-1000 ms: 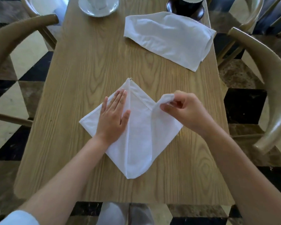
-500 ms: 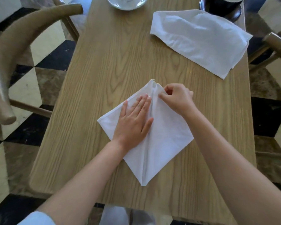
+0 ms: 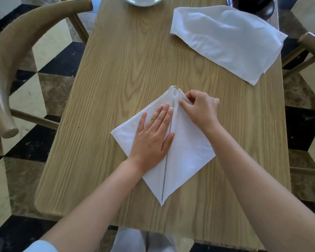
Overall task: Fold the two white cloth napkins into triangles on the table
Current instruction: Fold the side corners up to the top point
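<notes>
A white cloth napkin [image 3: 189, 153] lies on the wooden table [image 3: 116, 73] in a diamond shape, both side flaps folded in and meeting along a centre seam. My left hand [image 3: 154, 135] presses flat on the left flap, fingers straight. My right hand [image 3: 201, 107] pinches the tip of the right flap at the far point of the diamond. A second white napkin [image 3: 227, 40] lies loosely folded at the far right of the table, untouched.
A white saucer [image 3: 144, 0] and a dark saucer with a cup [image 3: 258, 6] stand at the table's far edge. Wooden chairs flank the table at left [image 3: 11, 55] and right [image 3: 311, 44]. Checkered tiles cover the floor.
My right hand carried the right flap over to the centre and laid it down at the far point. My left hand stayed pressed on the left flap. The view shifted.
</notes>
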Action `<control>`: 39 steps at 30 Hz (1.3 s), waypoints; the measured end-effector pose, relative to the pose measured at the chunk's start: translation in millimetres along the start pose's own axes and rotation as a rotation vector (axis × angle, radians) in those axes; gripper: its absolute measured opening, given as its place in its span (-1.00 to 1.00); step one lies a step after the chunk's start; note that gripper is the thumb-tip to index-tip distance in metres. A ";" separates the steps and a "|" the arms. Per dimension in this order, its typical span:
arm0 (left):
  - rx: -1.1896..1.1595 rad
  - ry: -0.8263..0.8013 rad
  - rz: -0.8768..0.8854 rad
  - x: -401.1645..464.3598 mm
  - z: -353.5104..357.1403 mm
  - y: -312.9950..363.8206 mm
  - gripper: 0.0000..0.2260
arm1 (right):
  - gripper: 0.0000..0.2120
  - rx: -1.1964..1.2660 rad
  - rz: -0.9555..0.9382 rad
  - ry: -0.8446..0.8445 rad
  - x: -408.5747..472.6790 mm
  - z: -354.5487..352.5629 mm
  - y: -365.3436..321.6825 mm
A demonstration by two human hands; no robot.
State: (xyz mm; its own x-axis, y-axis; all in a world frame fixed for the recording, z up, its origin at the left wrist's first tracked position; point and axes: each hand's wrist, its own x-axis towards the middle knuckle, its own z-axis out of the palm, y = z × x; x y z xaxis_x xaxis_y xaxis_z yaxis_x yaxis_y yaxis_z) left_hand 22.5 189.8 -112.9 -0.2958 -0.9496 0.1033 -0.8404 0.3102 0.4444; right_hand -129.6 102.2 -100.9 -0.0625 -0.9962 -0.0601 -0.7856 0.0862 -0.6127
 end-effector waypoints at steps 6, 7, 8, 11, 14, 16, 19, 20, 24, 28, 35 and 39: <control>0.028 -0.117 -0.018 -34.0 5.4 10.5 -0.52 | -0.85 0.052 -0.083 0.017 -6.1 0.0 0.1; 0.072 -0.158 -0.015 -36.6 7.2 10.5 -0.52 | -0.89 0.047 -0.091 0.019 -6.4 -0.1 -0.7; 0.112 -0.185 -0.014 -37.1 8.8 9.9 -0.51 | -0.92 0.014 -0.113 0.028 -7.1 -0.3 -0.9; 0.180 -0.216 -0.015 -34.7 10.8 8.8 -0.51 | -0.60 -0.265 -0.357 0.073 -14.5 3.1 -1.1; 0.198 -0.219 -0.004 -35.0 10.8 11.7 -0.50 | -0.54 -0.418 -0.580 -0.190 -21.8 14.8 -2.9; 0.214 -0.233 0.007 -37.9 9.5 13.1 -0.48 | -0.54 -0.447 -0.560 -0.315 -20.2 21.9 2.1; 0.265 -0.302 0.116 -51.2 4.9 10.3 -0.45 | -0.53 -0.447 -0.540 -0.306 -17.1 26.8 5.5; 0.290 -0.330 0.189 -58.4 3.3 8.9 -0.46 | -0.53 -0.454 -0.544 -0.300 -17.3 27.4 5.8; 0.324 -0.408 0.463 -89.4 -4.3 5.1 -0.53 | -0.52 -0.479 -0.557 -0.294 -17.6 29.1 6.7; 0.305 -0.491 0.604 -123.3 -12.9 2.2 -0.49 | -0.51 -0.477 -0.547 -0.290 -18.7 29.2 7.4; 0.043 -0.153 0.381 -103.0 -23.5 0.8 -0.53 | -0.52 -0.081 -0.352 0.109 -51.4 5.2 -2.5; -0.016 0.095 0.001 -42.2 -17.8 9.3 -0.54 | -0.51 -0.153 -0.132 0.229 -127.7 4.6 7.1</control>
State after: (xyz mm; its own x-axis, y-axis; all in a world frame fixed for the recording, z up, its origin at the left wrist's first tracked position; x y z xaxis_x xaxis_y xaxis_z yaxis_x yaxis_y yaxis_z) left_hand 35.2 232.0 -97.4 -0.2520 -0.9494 0.1876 -0.8327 0.3115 0.4579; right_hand -124.4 230.0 -101.1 -0.0771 -0.9763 0.2022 -0.8785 -0.0294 -0.4768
